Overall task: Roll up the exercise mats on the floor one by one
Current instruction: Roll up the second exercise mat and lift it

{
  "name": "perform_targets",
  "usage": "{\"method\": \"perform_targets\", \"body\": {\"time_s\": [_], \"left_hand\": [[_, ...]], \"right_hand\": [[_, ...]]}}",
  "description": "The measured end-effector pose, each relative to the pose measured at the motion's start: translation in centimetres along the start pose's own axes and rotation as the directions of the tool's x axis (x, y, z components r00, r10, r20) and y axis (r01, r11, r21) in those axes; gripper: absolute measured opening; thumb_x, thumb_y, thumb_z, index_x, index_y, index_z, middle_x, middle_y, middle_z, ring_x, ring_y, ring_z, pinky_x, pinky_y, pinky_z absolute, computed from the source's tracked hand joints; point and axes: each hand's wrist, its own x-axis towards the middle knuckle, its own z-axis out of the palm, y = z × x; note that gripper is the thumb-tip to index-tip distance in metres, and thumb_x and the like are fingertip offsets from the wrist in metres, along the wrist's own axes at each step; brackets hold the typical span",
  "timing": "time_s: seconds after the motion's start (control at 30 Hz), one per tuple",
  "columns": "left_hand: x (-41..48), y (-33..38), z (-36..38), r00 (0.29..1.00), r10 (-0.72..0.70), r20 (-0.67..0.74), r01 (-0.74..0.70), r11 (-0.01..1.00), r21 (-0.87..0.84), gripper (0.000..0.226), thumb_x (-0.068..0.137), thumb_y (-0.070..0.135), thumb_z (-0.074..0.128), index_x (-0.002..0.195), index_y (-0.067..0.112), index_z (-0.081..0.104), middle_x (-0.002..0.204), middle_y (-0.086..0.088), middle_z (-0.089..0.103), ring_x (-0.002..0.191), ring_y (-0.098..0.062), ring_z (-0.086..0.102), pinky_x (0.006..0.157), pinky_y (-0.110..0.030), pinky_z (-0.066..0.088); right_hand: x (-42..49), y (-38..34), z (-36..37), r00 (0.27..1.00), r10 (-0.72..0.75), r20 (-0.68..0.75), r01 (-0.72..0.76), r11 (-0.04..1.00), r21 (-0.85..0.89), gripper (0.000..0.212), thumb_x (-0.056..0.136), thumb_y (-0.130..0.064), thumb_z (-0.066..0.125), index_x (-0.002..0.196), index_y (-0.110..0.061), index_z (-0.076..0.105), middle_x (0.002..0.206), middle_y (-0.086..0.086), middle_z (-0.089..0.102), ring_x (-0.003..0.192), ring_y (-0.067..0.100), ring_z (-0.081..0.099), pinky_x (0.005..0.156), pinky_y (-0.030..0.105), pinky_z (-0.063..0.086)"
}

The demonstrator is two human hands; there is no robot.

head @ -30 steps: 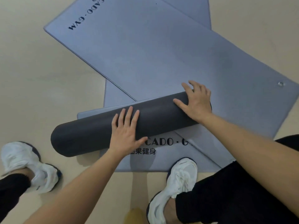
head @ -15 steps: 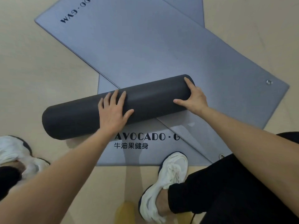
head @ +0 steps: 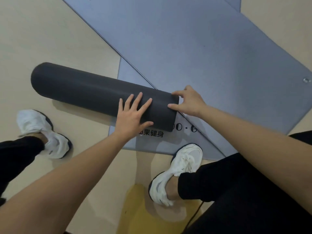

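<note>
A person's left hand (head: 133,114) presses flat, fingers spread, on a rolled dark mat (head: 101,95), while the right hand (head: 189,102) pinches its end. Half off the printed grey mat (head: 168,141) beneath, the unsecured roll could spring loose.

A dark grey rolled mat (head: 94,93) lies across the left and centre of the frame, its right end resting on a flat grey-blue mat (head: 168,142) printed with black lettering. A second flat mat (head: 202,48) lies diagonally over that one, filling the upper right, with a metal eyelet near its right edge.
</note>
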Motion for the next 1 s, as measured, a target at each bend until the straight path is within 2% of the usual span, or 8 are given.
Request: {"method": "perform_targets", "body": {"time_s": [0.13,0.23,0.4,0.5,0.6,0.67,0.83,1.0], "left_hand": [[4.3,-0.8,-1.2,0.998,0.032,0.059,-0.032,0.999,-0.013,0.091,0.085,0.084,0.041,0.162,0.038,0.022,0.17,-0.002,0.024,0.155,-0.034,0.023,0.125,-0.06,0.013],[7.3,-0.6,-2.3,0.998,-0.055,0.024,0.055,0.998,0.005,0.084,0.09,0.083,0.035,0.158,0.034,0.035,0.167,-0.002,0.034,0.153,-0.031,0.028,0.125,-0.053,0.019],[4.8,2.8,-0.7,0.88,-0.431,-0.198,0.334,0.86,-0.386,0.062,0.089,0.054,0.068,0.139,0.02,0.053,0.142,-0.006,0.05,0.129,-0.029,0.045,0.104,-0.047,0.046],[1.7,5.7,2.2,0.77,-0.637,0.036,0.469,0.528,-0.708,0.07,0.084,0.048,0.077,0.142,0.025,0.043,0.14,-0.002,0.044,0.126,-0.023,0.047,0.1,-0.048,0.052],[0.9,7.6,3.7,0.72,-0.58,0.382,0.444,-0.038,-0.895,0.089,0.078,0.049,0.081,0.145,0.042,0.024,0.149,0.0,0.049,0.135,-0.017,0.052,0.112,-0.049,0.047],[1.0,8.2,3.8,0.708,-0.553,0.439,0.388,-0.214,-0.896,0.093,0.078,0.043,0.083,0.144,0.048,0.018,0.149,-0.003,0.048,0.136,-0.017,0.053,0.115,-0.048,0.046],[1.4,9.2,3.9,0.713,-0.545,0.442,0.31,-0.32,-0.895,0.092,0.09,0.019,0.077,0.146,0.043,0.01,0.149,-0.014,0.047,0.132,-0.018,0.057,0.115,-0.047,0.046],[0.1,7.1,2.3,0.722,-0.57,0.393,0.303,-0.251,-0.919,0.091,0.089,0.027,0.076,0.151,0.041,0.011,0.15,-0.012,0.049,0.133,-0.018,0.057,0.113,-0.045,0.049]], "right_hand": [[1.0,0.3,1.1,0.969,-0.23,0.09,0.24,0.963,-0.122,0.109,0.065,-0.083,0.064,0.159,-0.035,0.034,0.154,0.008,0.037,0.141,0.031,0.033,0.118,0.05,0.035],[3.0,1.2,0.9,0.972,-0.195,0.132,0.207,0.974,-0.088,0.12,0.069,-0.071,0.08,0.164,-0.034,0.017,0.167,0.011,0.02,0.152,0.033,0.019,0.125,0.05,0.023],[6.6,1.4,-2.3,0.969,-0.14,0.204,0.109,0.982,0.156,0.106,0.073,-0.047,0.09,0.16,-0.025,0.033,0.154,-0.004,0.044,0.138,0.016,0.043,0.117,0.034,0.035],[8.4,1.5,-2.7,0.976,-0.096,0.194,0.059,0.981,0.186,0.099,0.072,-0.05,0.09,0.156,-0.025,0.042,0.142,-0.008,0.053,0.129,0.013,0.051,0.109,0.028,0.038],[9.7,1.1,-2.6,0.965,-0.109,0.24,0.076,0.987,0.142,0.105,0.057,-0.068,0.09,0.148,-0.033,0.051,0.132,-0.009,0.064,0.12,0.013,0.062,0.107,0.033,0.048],[9.9,0.7,-2.3,0.954,-0.118,0.277,0.082,0.987,0.136,0.096,0.055,-0.067,0.091,0.14,-0.035,0.057,0.123,-0.01,0.068,0.113,0.011,0.065,0.101,0.032,0.052],[8.8,0.8,-1.1,0.951,-0.108,0.291,0.021,0.958,0.287,0.082,0.068,-0.044,0.095,0.138,-0.034,0.052,0.128,-0.01,0.064,0.118,0.011,0.062,0.107,0.036,0.051],[6.2,-0.7,0.3,0.951,-0.07,0.302,-0.064,0.909,0.412,0.078,0.068,-0.052,0.092,0.136,-0.035,0.057,0.126,-0.014,0.066,0.116,0.009,0.064,0.105,0.037,0.053]]}}
